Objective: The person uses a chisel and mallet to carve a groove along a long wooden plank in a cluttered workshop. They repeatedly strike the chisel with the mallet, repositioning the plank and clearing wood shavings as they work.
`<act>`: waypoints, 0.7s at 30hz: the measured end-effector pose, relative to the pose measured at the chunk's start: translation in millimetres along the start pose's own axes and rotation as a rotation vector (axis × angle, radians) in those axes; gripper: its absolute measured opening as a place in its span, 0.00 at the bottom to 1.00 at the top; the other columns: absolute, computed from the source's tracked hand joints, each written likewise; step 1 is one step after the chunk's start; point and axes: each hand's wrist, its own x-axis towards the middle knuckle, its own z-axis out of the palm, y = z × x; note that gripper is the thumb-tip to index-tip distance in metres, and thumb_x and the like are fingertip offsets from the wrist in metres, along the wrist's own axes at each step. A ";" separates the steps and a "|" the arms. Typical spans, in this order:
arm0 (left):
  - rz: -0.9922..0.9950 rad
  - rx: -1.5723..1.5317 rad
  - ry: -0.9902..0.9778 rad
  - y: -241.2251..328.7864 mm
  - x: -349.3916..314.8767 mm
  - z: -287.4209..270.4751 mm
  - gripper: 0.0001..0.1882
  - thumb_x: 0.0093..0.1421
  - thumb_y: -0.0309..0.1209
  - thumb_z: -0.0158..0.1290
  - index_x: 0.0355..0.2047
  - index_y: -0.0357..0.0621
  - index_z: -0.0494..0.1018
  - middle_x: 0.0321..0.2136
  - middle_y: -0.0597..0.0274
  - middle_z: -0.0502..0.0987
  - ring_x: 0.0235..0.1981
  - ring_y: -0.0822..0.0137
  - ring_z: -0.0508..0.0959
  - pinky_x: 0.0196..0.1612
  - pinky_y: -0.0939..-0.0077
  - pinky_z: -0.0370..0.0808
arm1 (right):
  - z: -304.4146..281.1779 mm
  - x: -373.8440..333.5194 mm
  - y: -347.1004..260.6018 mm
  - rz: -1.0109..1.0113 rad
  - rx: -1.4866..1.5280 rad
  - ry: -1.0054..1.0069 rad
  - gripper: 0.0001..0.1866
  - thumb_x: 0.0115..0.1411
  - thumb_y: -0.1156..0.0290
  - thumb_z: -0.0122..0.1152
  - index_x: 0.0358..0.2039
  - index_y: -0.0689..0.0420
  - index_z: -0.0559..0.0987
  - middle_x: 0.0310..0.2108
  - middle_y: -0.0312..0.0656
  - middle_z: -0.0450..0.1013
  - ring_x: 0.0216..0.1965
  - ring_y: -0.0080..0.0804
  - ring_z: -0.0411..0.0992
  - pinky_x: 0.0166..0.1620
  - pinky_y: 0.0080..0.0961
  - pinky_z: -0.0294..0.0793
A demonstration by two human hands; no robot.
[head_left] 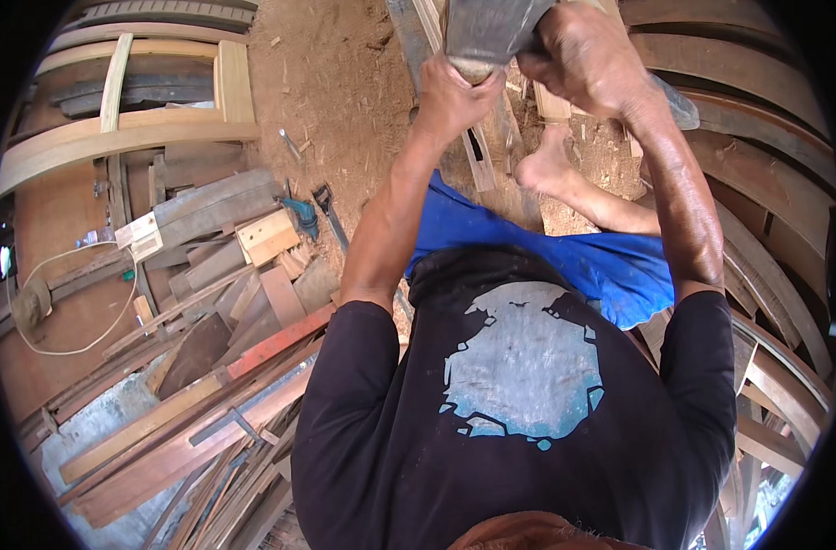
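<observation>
At the top of the view, my left hand (pixel 456 96) is closed round an upright tool handle with a pale round end (pixel 473 70). It looks like a chisel's, but the blade is hidden. Over that end, apparently touching it, is the blocky dark grey head of a mallet (pixel 493 27). My right hand (pixel 590 60) is closed on the mallet's handle, whose dark rounded tip sticks out beyond my wrist. Below my hands lies a narrow wooden piece with a dark slot (pixel 478 147). My bare foot (pixel 548 158) rests beside the wood.
Sawdust and chips cover the floor (pixel 335 92). A pale wooden frame (pixel 115 137) lies at the upper left. A teal power tool (pixel 302 217) and stacked offcuts (pixel 267 238) are left of my arm. Long curved-looking planks (pixel 730 69) line the right side.
</observation>
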 end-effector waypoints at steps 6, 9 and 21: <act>-0.024 -0.076 -0.024 -4.1 1.9 4.3 0.16 0.53 0.33 0.65 0.38 0.37 0.79 0.29 0.51 0.85 0.32 0.58 0.87 0.38 0.64 0.84 | 18.0 1.5 15.8 -0.079 0.004 0.108 0.09 0.45 0.74 0.66 0.15 0.59 0.75 0.17 0.52 0.71 0.23 0.54 0.73 0.28 0.42 0.70; -0.102 -0.079 -0.029 2.0 4.3 3.1 0.17 0.53 0.33 0.66 0.40 0.37 0.78 0.30 0.50 0.85 0.33 0.58 0.87 0.38 0.64 0.83 | 15.5 -0.3 19.9 0.026 -0.064 0.058 0.10 0.45 0.77 0.65 0.13 0.58 0.73 0.16 0.49 0.71 0.22 0.51 0.74 0.28 0.42 0.71; -0.115 -0.011 -0.061 5.3 11.6 2.8 0.16 0.52 0.31 0.66 0.39 0.36 0.79 0.31 0.52 0.85 0.35 0.62 0.87 0.39 0.68 0.82 | 3.5 -9.5 3.4 0.153 -0.016 -0.139 0.14 0.54 0.70 0.71 0.30 0.71 0.78 0.21 0.54 0.72 0.25 0.42 0.75 0.34 0.39 0.74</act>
